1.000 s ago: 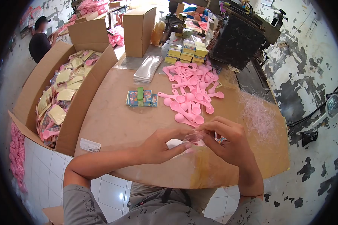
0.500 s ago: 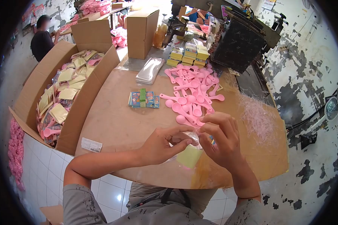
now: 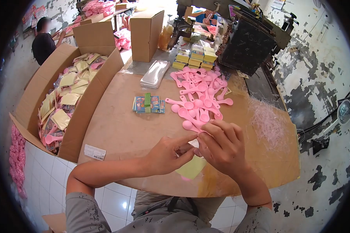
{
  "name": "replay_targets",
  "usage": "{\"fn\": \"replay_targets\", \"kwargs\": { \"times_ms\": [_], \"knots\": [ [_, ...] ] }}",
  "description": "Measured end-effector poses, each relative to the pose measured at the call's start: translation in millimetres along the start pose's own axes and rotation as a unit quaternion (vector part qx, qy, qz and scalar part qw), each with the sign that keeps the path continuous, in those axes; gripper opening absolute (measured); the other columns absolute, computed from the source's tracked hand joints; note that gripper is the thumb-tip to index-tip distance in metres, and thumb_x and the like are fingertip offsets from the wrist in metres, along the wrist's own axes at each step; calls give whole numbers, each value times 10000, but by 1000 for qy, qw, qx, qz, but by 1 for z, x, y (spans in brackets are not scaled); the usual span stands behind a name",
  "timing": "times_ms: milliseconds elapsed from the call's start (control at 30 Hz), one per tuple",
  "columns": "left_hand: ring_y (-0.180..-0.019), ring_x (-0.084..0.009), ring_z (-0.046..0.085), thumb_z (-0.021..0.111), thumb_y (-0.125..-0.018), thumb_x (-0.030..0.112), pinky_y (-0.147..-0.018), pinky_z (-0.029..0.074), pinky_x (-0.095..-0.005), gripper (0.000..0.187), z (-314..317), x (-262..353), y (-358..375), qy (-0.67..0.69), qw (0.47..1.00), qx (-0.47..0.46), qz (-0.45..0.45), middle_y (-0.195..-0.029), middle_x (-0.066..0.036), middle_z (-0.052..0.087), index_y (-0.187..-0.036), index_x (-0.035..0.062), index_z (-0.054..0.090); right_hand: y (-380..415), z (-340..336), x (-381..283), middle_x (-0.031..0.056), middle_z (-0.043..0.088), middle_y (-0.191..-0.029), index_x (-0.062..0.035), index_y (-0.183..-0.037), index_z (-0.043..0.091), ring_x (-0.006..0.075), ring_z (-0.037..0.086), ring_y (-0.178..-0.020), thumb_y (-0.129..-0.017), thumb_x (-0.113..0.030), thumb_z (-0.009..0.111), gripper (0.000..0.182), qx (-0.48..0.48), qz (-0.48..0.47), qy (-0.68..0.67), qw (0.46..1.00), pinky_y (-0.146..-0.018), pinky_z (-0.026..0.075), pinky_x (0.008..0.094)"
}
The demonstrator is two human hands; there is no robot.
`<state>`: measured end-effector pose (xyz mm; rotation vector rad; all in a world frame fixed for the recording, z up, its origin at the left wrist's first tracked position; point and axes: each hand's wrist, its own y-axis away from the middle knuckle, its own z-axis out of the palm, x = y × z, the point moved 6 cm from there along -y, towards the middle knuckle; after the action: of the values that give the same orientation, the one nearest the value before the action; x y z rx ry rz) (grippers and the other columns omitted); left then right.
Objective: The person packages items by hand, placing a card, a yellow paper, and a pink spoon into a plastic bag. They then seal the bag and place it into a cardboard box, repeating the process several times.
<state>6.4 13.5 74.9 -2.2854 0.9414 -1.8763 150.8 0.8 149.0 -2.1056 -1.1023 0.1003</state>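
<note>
My left hand (image 3: 168, 156) and my right hand (image 3: 224, 146) meet above the near part of the table, fingertips pinched at the top of a clear plastic bag. A pale yellow card (image 3: 191, 167) shows in the bag below my fingers, with a bit of pink at its lower end. The bag's upper part is mostly covered by my hands. Just beyond my fingertips lies a heap of pink measuring spoons (image 3: 198, 90). To the left of the heap, a stack of blue printed cards (image 3: 153, 105) is bound with a green band.
An open carton (image 3: 90, 110) full of packed bags stands at the left. Flat clear bags (image 3: 155, 73) lie behind the blue cards, near stacks of cards (image 3: 197, 53). Shredded plastic (image 3: 270, 124) lies on the right. Behind are a black machine (image 3: 245, 40) and another person (image 3: 43, 46).
Both hands have drawn slightly closer together at the bag's top, the right one moving a little left. The yellow card has shifted left and down and is tilted more.
</note>
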Motion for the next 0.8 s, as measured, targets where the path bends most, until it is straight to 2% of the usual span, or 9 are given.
{"fn": "replay_targets", "kwargs": {
  "times_ms": [233, 333, 400, 433, 500, 533, 633, 700, 800],
  "knots": [
    [-683, -254, 753, 670, -957, 33, -647, 607, -367, 555, 10, -9, 1, -60, 998, -18, 13, -891, -137, 784, -1490, 33, 515, 12, 15, -5, 78, 687, -1117, -20, -931, 708, 222, 645, -1052, -793, -155, 748, 197, -23, -36, 45, 998, -909, 455, 390],
    [-697, -218, 759, 678, -976, 61, -638, 599, -356, 519, 10, -11, -3, -128, 990, -64, 10, -882, -145, 781, -1473, 22, 532, 11, 14, 31, 86, 673, -1023, -33, -935, 702, 232, 642, -972, -780, -95, 729, 169, 4, 89, -2, 996, -859, 468, 401],
    [-856, -191, 764, 634, -1019, 50, -784, 608, -334, 493, 11, -21, -4, -37, 995, -75, -52, -989, -147, 789, -1491, 1, 501, 21, -2, 81, 67, 641, -932, -53, -956, 683, 191, 633, -898, -829, -61, 710, 130, 55, 212, -153, 964, -784, 478, 365],
    [-936, -178, 766, 612, -1041, 44, -857, 612, -324, 479, 11, -26, -4, 9, 994, -78, -82, -1043, -148, 792, -1500, -10, 486, 39, 0, 108, 60, 641, -924, -56, -964, 677, 167, 630, -882, -866, -75, 702, 104, 12, 309, -328, 893, -761, 486, 339],
    [-1013, -160, 738, 590, -1055, 39, -896, 597, -317, 439, 9, -28, -7, 102, 989, -51, -92, -1091, -150, 784, -1481, -18, 500, 88, -2, 155, 67, 642, -954, -53, -1016, 660, 164, 625, -906, -905, -74, 679, 115, -48, 459, -608, 646, -771, 494, 321],
    [-1052, -151, 723, 579, -1062, 37, -916, 590, -314, 419, 8, -29, -9, 147, 984, -38, -97, -1115, -152, 779, -1471, -22, 507, 114, -9, 183, 81, 642, -992, -46, -1060, 650, 186, 623, -946, -907, -59, 665, 154, -25, 485, -619, 617, -805, 495, 328],
    [-1042, -157, 731, 576, -1049, -1, -859, 603, -285, 373, 4, -37, -11, 145, 982, -15, -118, -1170, -141, 752, -1421, -17, 555, 197, -27, 272, 122, 641, -1107, -26, -1189, 618, 252, 616, -1066, -915, -14, 623, 275, 3, 555, -383, 738, -904, 498, 352],
    [-1066, -153, 718, 577, -1061, 28, -903, 592, -300, 394, 5, -36, -11, 164, 978, -13, -128, -1161, -164, 760, -1441, -47, 506, 215, -37, 283, 150, 640, -1184, -12, -1276, 598, 295, 611, -1145, -920, 16, 594, 357, -123, 432, -22, 893, -970, 499, 367],
    [-1066, -153, 715, 577, -1074, 66, -918, 588, -309, 414, 5, -39, -11, 161, 980, -13, -113, -1153, -177, 763, -1453, -65, 472, 196, -54, 258, 191, 625, -1309, -2, -1369, 587, 365, 582, -1266, -921, 45, 570, 451, -108, 325, 125, 931, -1063, 486, 395]
  ]
}}
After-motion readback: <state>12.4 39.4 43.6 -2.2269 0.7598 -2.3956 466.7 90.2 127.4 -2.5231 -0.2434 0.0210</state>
